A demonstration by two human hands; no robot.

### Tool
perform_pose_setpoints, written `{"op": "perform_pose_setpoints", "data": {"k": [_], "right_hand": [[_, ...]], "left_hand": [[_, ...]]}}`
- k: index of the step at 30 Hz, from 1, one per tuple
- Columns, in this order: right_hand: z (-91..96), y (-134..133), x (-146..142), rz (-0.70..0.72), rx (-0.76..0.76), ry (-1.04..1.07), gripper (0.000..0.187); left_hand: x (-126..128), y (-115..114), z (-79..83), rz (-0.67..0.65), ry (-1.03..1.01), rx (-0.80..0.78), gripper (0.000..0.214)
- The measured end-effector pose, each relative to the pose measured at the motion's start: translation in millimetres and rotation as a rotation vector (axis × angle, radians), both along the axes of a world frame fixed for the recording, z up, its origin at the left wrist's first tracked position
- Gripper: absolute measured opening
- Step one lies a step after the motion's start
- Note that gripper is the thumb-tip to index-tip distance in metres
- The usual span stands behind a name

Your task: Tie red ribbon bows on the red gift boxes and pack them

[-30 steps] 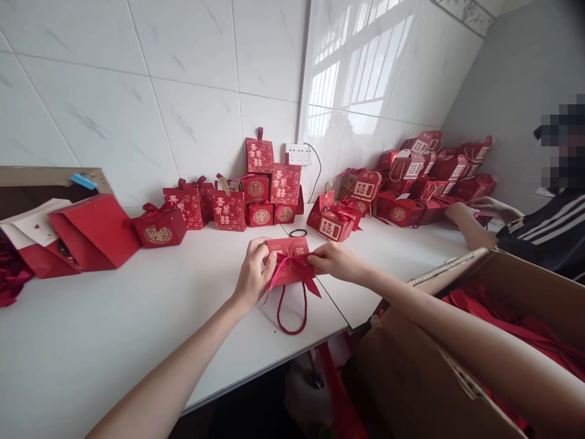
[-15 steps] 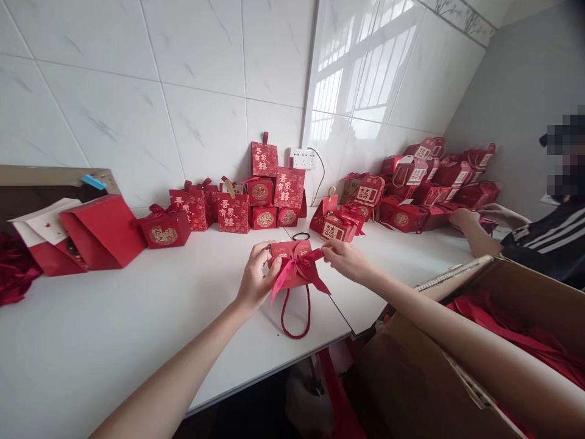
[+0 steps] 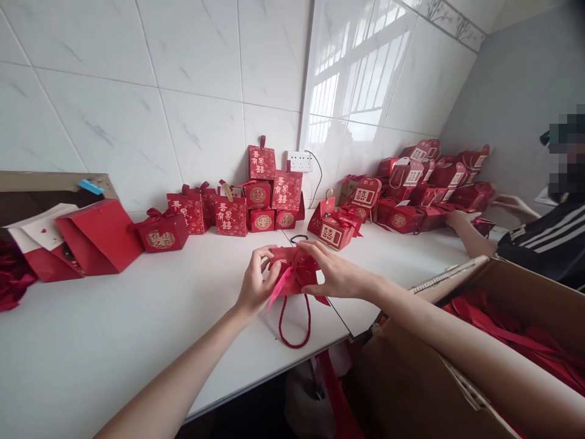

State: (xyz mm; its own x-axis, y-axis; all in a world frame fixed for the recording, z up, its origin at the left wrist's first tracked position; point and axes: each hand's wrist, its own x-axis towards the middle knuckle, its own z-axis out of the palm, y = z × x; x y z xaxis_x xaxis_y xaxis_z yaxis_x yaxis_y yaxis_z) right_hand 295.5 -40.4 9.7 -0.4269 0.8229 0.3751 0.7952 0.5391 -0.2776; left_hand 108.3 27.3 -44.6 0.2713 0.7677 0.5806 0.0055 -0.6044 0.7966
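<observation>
I am holding a small red card box with pale printing (image 3: 289, 255) between my two hands, over the white tabletop (image 3: 205, 317) in front of me, close to the seam; I cannot tell whether its underside is resting on the surface. I seem to be at the point of steadying the box and handling its shiny crimson ribbon (image 3: 280, 285), which is crossing the top in a tied bow. My left hand (image 3: 258, 280) is closing around the left end, thumb lying on top and fingers curling behind. My right hand (image 3: 338, 274) is arching wide over the right end, fingertips reaching the far edge and thumb coming in at the near side; how firmly it is pressing, or whether it is pinching any ribbon, I cannot tell. As I judge it, the next move is calling for a steady left hold and a light right touch, so that the card is not buckling nor the knot slipping. The box is looking squat, its right part hiding under my fingers. One ribbon tail is slanting down by my left thumb, another is showing beyond my right thumb, and a dark red twisted cord loop (image 3: 295, 346) is hanging out towards me.
</observation>
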Motion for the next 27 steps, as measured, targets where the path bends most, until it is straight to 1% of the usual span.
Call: {"op": "perform_pose_setpoints", "data": {"k": [2,4,6,7,9,11,13,15,17,20,22,24,25,26,27], "right_hand": [[-4.6,3,1,-0.014,-0.042,-0.010,0.078],[-7.0,4,2,-0.023,-0.051,-0.016,0.079],[-7.5,4,3,-0.033,-0.065,-0.028,0.081],[-7.3,4,3,-0.043,-0.080,-0.037,0.083],[-7.1,4,3,-0.071,-0.125,-0.063,0.093],[-7.5,4,3,-0.096,-0.158,-0.092,0.105],[-8.5,4,3,-0.103,-0.152,-0.106,0.111],[-9.6,4,3,-0.096,-0.109,-0.101,0.109],[-9.9,3,3,-0.091,-0.056,-0.092,0.107],[-8.3,3,2,-0.106,0.016,-0.090,0.107],[-6.6,3,2,-0.140,0.070,-0.077,0.107],[-5.4,5,3,-0.183,0.133,-0.054,0.105],[-5.2,6,4,-0.203,0.163,-0.042,0.104],[-5.1,7,4,-0.217,0.190,-0.030,0.102],[-5.2,7,5,-0.226,0.212,-0.017,0.100]], "left_hand": [[0,0,0.9,0.002,-0.017,-0.036,0.011],[1,0,1.8,-0.013,-0.022,-0.071,0.013],[1,-1,2.6,-0.068,-0.005,-0.096,0.020],[2,-2,2.9,-0.100,0.007,-0.105,0.026],[2,-3,3.3,-0.162,0.042,-0.122,0.041],[0,-3,3.9,-0.233,0.064,-0.160,0.045],[-2,0,4.8,-0.318,0.047,-0.208,0.041],[-5,4,5.5,-0.384,0.003,-0.243,0.039],[-8,8,5.9,-0.419,-0.034,-0.261,0.039],[-9,12,6.2,-0.400,-0.060,-0.270,0.038],[-10,13,7.1,-0.301,-0.036,-0.264,0.034],[-11,15,8.7,-0.187,0.034,-0.251,0.027],[-11,16,9.8,-0.156,0.072,-0.247,0.025],[-12,17,11.0,-0.151,0.095,-0.254,0.026],[-13,18,12.2,-0.182,0.094,-0.281,0.028]]}}
